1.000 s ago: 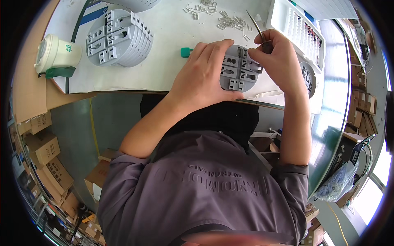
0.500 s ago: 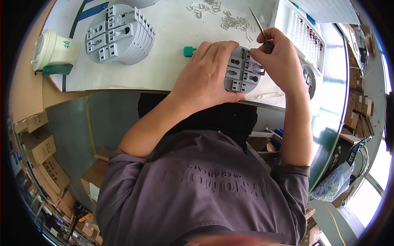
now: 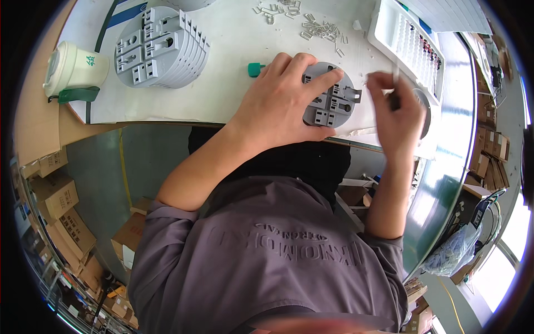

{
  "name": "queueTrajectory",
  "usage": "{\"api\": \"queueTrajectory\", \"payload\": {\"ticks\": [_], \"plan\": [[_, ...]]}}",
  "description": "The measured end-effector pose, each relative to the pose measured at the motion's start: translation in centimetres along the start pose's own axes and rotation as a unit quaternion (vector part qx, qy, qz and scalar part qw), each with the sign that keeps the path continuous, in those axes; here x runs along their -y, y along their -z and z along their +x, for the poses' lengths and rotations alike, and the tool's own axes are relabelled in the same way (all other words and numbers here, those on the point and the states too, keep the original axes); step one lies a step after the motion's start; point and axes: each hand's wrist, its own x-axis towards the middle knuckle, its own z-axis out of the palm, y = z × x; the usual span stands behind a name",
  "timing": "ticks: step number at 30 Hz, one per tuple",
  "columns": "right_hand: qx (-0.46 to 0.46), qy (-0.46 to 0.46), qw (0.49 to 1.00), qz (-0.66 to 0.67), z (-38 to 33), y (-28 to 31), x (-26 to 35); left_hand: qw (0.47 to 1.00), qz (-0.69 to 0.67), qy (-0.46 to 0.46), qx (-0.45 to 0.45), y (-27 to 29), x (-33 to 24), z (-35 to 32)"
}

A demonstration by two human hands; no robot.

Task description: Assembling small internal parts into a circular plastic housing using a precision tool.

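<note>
My left hand (image 3: pixel 281 103) is wrapped over the left side of a round grey plastic plate (image 3: pixel 337 108) with raised rectangular sockets. Its index finger lies across the upper sockets, and the thumb presses at the near rim. A small grey tab sticks out at the plate's right edge. Off to the right, apart from the plate, my right hand (image 3: pixel 399 114) is smeared by motion. It is closed on a thin tool (image 3: pixel 394 102) with a dark handle; the shaft, blurred, points away from me. Another grey disc (image 3: pixel 424 114) is partly hidden behind that hand.
At the left stands a stack of similar grey plates (image 3: pixel 158 50), beside a cream lidded cup (image 3: pixel 75 69). A green piece (image 3: pixel 255 69) lies by my left knuckles. Small bent metal clips (image 3: pixel 322 30) are scattered at the back. A white tray (image 3: pixel 384 42) of small parts is back right.
My right hand with the thin tool has moved off the plate, to the right and nearer to me. My left index finger has shifted across the top of the plate.
</note>
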Motion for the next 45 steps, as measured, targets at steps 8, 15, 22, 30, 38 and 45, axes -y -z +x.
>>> {"api": "queueTrajectory", "payload": {"ticks": [8,15,22,30,38,45], "plan": [[0.007,0.098,0.995,0.007,-3.7,-2.9,-1.6,0.998,-0.035,-0.012,-0.047,2.9,1.4,-0.3],[-0.006,0.08,0.997,0.023,-3.8,-3.2,-1.5,0.993,0.013,0.087,-0.08,3.9,5.3,-3.0],[0.003,0.11,0.994,0.001,-4.2,-3.3,-1.7,0.985,-0.159,0.061,-0.018,2.9,1.5,2.7],[0.009,0.105,0.994,-0.03,-4.3,-2.9,-1.5,0.984,-0.092,0.022,0.153,3.5,0.1,8.2],[0.01,0.077,0.996,0.044,-1.2,1.4,-2.5,0.982,-0.067,0.007,0.178,2.6,0.5,7.9],[0.051,0.118,0.964,-0.235,4.3,2.6,-6.3,0.985,-0.107,0.028,0.131,1.5,0.7,6.7]]}}
